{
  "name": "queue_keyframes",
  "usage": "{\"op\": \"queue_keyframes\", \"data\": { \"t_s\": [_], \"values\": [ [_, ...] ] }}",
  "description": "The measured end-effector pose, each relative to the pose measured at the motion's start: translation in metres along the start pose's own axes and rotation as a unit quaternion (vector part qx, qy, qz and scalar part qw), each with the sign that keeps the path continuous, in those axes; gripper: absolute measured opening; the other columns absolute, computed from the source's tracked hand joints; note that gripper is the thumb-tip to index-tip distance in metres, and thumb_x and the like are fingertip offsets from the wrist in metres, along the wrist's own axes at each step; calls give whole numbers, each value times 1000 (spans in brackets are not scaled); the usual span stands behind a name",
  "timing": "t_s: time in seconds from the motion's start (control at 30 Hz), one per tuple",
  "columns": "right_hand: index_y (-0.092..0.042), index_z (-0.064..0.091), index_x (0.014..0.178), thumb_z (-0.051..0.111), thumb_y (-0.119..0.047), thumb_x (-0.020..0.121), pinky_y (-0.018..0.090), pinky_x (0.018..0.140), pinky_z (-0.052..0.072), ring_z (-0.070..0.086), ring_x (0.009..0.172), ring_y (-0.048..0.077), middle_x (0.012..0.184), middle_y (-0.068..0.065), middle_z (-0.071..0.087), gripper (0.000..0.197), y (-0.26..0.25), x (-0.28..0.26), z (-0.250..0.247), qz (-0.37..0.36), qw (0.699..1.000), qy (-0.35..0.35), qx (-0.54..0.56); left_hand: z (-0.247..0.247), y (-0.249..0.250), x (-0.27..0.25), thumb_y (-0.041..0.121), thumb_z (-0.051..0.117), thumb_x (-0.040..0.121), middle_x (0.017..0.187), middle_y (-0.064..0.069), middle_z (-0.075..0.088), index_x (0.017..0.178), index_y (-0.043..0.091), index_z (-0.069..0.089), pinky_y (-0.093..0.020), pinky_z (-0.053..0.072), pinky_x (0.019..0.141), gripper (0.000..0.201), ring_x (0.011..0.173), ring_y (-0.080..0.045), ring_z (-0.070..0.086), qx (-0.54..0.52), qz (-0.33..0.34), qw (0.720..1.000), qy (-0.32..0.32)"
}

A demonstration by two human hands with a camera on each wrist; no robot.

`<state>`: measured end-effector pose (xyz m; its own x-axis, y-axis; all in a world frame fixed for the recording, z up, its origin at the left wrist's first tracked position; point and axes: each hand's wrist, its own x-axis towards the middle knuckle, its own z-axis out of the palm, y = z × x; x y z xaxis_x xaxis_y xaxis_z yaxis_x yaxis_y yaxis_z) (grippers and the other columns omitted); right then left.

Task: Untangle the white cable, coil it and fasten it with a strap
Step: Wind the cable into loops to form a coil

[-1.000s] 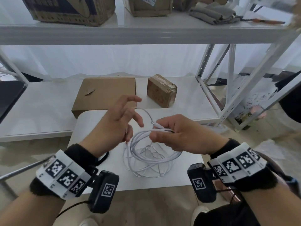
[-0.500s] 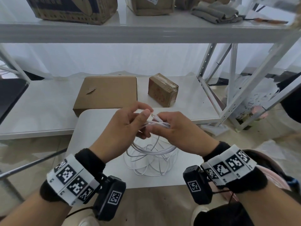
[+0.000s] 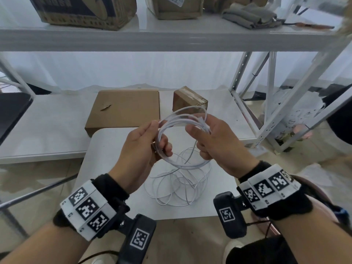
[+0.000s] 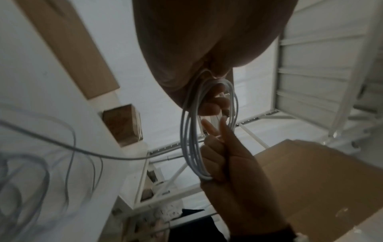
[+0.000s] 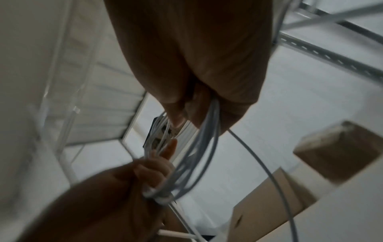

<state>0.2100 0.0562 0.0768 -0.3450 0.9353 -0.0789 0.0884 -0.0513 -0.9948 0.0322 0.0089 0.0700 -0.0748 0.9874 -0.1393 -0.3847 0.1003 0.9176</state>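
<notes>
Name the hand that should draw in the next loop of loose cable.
Probably right. The left hand grips the coil firmly as an anchor; the slack strand hangs beside the right hand.

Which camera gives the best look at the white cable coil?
The head view: the whole coil shows between left hand and right hand, loose cable below. Both wrist views show it edge-on, dim.

Both hands have lifted and drawn apart, the left hand [image 3: 144, 143] and right hand [image 3: 215, 140] now spreading several turns of white cable [image 3: 182, 119] into a raised loop.
</notes>
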Motion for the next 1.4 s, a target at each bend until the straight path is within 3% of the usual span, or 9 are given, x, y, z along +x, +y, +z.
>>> {"op": "queue_keyframes", "data": {
  "t_s": [0.13,0.3,0.57,0.83,0.97,1.07,1.2,1.3,1.4],
  "values": [
    [-19,54,128,62,-28,97,28,50,37,40,47,8,62,-14,46,33,6,3,1,-3,991,61,-120,5,-6,0,29,36,109,61,-2,33,115,0,63,-23,32,47,40,51,-14,30,-8,-38,999,6],
    [-22,54,116,67,-38,92,34,63,47,53,61,10,77,-9,56,32,12,5,5,-9,979,95,-183,15,-8,-6,40,39,107,67,-5,17,104,4,70,-27,18,50,47,53,-13,18,55,-19,997,46],
    [-4,57,97,60,-38,97,30,48,56,59,45,14,63,6,61,34,12,-1,9,-17,980,59,-190,17,-7,-7,42,48,103,65,-5,17,87,4,70,-25,18,48,46,49,-12,18,63,7,994,84],
    [-10,66,95,67,-63,77,42,75,58,71,69,26,73,6,75,55,5,-4,-2,6,984,0,-178,5,-6,2,42,50,102,54,5,23,77,8,63,-20,23,41,45,44,-9,20,55,39,990,126],
    [-4,67,97,50,-61,89,43,68,60,64,62,29,76,17,73,59,1,-5,-3,23,989,-26,-143,-2,-3,7,40,51,102,53,6,22,75,9,63,-19,20,40,43,44,-8,17,22,50,990,127],
    [-14,74,99,42,-51,100,28,56,50,55,56,16,64,8,65,49,1,-4,-6,27,991,-18,-129,-4,-1,8,40,52,102,53,7,23,76,10,64,-19,21,39,42,45,-8,17,16,53,992,111],
    [-29,79,96,45,-52,100,25,78,43,63,81,-3,83,-19,73,42,3,-3,-6,-6,986,24,-167,-5,0,6,40,50,102,53,7,23,77,10,64,-18,22,39,41,45,-7,17,-5,53,994,95],
    [-24,79,98,47,-43,102,37,93,51,68,98,13,102,0,77,38,4,-1,-2,-27,995,42,-89,-3,1,6,42,48,103,56,6,22,80,10,62,-18,22,39,42,46,-7,17,-52,26,994,92],
    [0,72,108,44,-29,105,37,85,57,69,82,23,84,11,73,41,1,-5,8,10,991,17,129,-1,-2,6,44,45,103,61,4,18,83,10,59,-17,22,38,43,46,-7,16,-98,-5,991,89]
  ]
}}
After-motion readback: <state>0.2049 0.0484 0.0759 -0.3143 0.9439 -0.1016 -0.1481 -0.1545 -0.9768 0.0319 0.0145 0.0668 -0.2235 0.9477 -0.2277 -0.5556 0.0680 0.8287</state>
